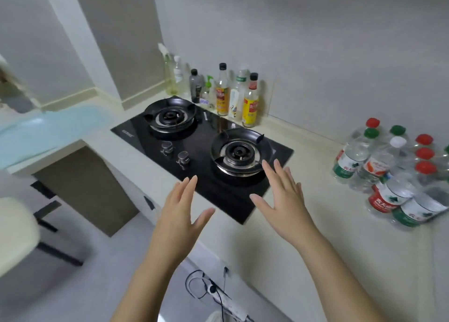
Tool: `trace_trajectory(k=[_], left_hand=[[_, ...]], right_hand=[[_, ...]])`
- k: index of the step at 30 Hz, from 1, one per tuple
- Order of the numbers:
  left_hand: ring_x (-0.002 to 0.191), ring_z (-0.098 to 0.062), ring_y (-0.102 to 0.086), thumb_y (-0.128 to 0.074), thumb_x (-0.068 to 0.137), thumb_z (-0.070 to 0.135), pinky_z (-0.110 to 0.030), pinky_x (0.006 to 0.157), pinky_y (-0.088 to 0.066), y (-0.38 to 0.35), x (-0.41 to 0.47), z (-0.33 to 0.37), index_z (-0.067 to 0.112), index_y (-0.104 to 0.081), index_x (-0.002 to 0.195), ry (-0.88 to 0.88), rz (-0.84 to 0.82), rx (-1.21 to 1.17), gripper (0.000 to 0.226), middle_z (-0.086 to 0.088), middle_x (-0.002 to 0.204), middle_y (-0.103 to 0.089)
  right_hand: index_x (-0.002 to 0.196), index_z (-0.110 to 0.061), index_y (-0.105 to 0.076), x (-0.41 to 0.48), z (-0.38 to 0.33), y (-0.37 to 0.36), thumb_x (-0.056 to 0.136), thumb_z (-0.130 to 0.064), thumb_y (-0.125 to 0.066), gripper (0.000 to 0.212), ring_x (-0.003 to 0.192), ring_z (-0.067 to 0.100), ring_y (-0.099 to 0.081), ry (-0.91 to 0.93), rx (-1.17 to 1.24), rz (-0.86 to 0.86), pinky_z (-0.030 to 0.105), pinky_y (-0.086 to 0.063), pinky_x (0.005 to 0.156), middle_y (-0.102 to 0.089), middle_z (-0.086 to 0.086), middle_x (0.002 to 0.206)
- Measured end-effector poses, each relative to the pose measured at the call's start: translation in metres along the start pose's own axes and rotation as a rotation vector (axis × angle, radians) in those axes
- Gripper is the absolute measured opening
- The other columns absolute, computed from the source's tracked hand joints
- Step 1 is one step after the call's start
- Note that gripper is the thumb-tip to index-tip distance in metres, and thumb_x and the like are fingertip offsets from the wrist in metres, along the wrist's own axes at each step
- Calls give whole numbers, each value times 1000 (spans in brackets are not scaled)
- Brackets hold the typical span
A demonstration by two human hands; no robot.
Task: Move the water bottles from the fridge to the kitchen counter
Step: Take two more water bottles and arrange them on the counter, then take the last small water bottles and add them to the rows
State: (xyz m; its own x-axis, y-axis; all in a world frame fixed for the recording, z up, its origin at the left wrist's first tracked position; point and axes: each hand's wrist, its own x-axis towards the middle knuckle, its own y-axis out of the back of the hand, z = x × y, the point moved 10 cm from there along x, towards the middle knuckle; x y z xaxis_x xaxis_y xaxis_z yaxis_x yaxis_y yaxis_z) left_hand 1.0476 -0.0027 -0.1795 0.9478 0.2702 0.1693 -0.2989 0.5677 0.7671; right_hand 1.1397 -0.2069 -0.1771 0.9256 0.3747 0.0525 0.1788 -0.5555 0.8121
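Pale kitchen counter (315, 224) ran along the grey wall, and on its right part the water bottles (388, 173) were gathered in one tight group. Their caps were red, green and white. Most bottles stood upright, and a few at the near side of the group lay on their sides. In my judgement they were put on that side to keep them away from the burners and to leave free counter around them for more bottles.

Both hands were well apart from the bottles. The left hand (179, 212) and the right hand (284, 200) hovered above the near edge of the black gas hob (136, 132), with straight, spread fingers and nothing in either of them. The palms were turned partly toward each other, so probably they were free for the next load.

The fridge was not in view, so I could not tell how many bottles remained inside it. Far behind the hob, a row of condiment bottles (223, 91) stood against the wall. At the left, a pale chair (14, 236) was partly visible, and a dark cable (206, 287) lay on the floor near the person.
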Motion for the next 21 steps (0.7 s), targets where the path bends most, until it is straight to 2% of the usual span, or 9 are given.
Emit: trace_trajectory(k=[4, 7, 11, 16, 18, 21], left_hand=[[147, -6, -13, -45, 87, 60, -30, 116, -21, 46, -48, -27, 35, -16, 153, 113, 135, 32, 76, 14, 159, -20], [147, -6, -10, -42, 85, 62, -26, 114, -18, 81, -87, -51, 32, -19, 153, 203, 228, 96, 78, 12, 159, -21], [148, -11, -9, -49, 87, 57, -27, 114, -15, 125, -142, -77, 29, -18, 153, 323, 351, 177, 78, 6, 160, -20], [149, -11, -8, -42, 85, 61, -27, 115, -12, 179, -219, -111, 27, -18, 154, 456, 478, 199, 80, 5, 160, -19], [149, -9, -5, -46, 87, 57, -25, 115, -11, 199, -254, -127, 28, -17, 153, 507, 522, 201, 78, 7, 161, -18], [149, -9, -5, -52, 90, 52, -30, 116, -17, 231, -311, -147, 31, -17, 153, 575, 581, 219, 75, 8, 161, -16]], right_hand=[[155, -42, -2, -5, -50, -44, 98, -49, -49, 75, 151, 15, 15, 152, 25, -114, 50, 3, 122, 9, -10, 165], [155, -42, -1, -17, -96, -78, 97, -50, -49, 75, 150, 14, 18, 263, 31, -214, 49, 6, 121, 11, -10, 165], [153, -45, 8, -43, -157, -117, 98, -53, -44, 76, 148, 16, 26, 440, -63, -318, 49, 11, 120, 19, -9, 164], [152, -47, 9, -82, -236, -162, 98, -56, -41, 75, 147, 16, 29, 613, -87, -412, 50, 14, 120, 22, -9, 163], [151, -48, 8, -104, -271, -179, 97, -56, -42, 74, 147, 15, 29, 677, -72, -441, 49, 14, 120, 21, -10, 163], [153, -47, 7, -145, -323, -207, 98, -56, -42, 75, 147, 14, 28, 762, -49, -489, 48, 15, 119, 21, -11, 163]])
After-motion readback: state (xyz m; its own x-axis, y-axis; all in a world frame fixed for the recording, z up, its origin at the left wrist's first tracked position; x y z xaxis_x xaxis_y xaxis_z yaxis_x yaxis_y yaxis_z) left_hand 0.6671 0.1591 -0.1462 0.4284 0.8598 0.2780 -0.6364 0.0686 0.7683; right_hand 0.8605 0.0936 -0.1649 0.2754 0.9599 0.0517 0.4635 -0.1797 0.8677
